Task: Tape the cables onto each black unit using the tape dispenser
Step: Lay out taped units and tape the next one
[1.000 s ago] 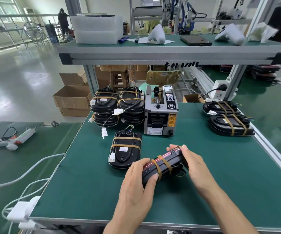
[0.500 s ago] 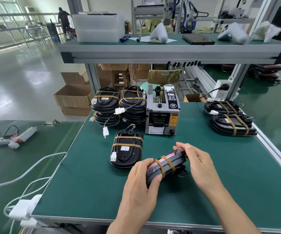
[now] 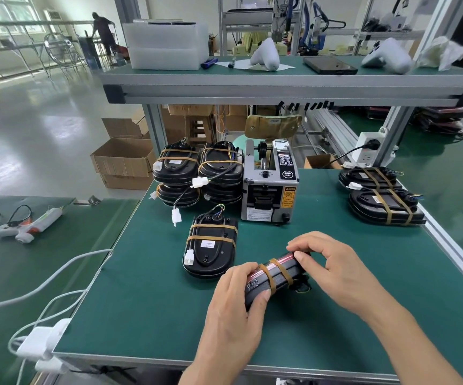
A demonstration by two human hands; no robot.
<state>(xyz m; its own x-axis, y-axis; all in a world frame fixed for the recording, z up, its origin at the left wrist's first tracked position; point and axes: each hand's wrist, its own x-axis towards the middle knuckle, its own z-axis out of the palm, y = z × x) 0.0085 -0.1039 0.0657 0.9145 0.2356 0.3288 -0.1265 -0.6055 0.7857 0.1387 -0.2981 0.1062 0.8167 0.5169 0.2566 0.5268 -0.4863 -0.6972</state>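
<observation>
A black unit [image 3: 273, 275] with two tan tape bands and a red edge stands tilted on its side near the front of the green table [image 3: 141, 301]. My left hand [image 3: 233, 309] grips its near left end. My right hand [image 3: 333, 265] holds its far right end with curled fingers on the top edge. Another taped black unit [image 3: 210, 248] lies flat just to the left behind it. The grey tape dispenser [image 3: 269, 190] stands behind, at the table's middle back.
Stacks of taped black units [image 3: 199, 170] with white connectors sit left of the dispenser. Two more taped units [image 3: 383, 195] lie at the right back. A glue gun [image 3: 30, 226] lies on the left table. White cables and an adapter [image 3: 44, 340] hang at the front left corner.
Both hands have kept hold of the unit and shifted it slightly while turning it on its edge; my right fingers have moved further over its top edge.
</observation>
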